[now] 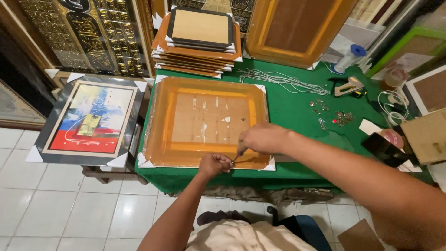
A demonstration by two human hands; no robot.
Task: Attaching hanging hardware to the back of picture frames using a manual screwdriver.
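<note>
Two hands are met at the near edge of one orange-wrapped frame [204,122]: left hand [214,164] pinched shut on something small, unidentifiable; right hand [262,139] closed around a thin tool [236,158]. Four white corner guards are counted on the frame. Beyond it, one stack of frames [197,39]; left of the hands, one painting [88,120].

I was looking down into a picture-framing workshop. A green-covered table [297,111] carried an orange frame [204,123] lying flat with white corner protectors, and behind it sat a stack of frames [197,39]. Loose white cord [283,80], a spool [349,56] and small metal fittings [341,117] lay about. Gilded ornamental panels [88,32] leaned along the wall, and a framed abstract painting [90,121] rested beside the table above the white-tiled floor [60,209].
</note>
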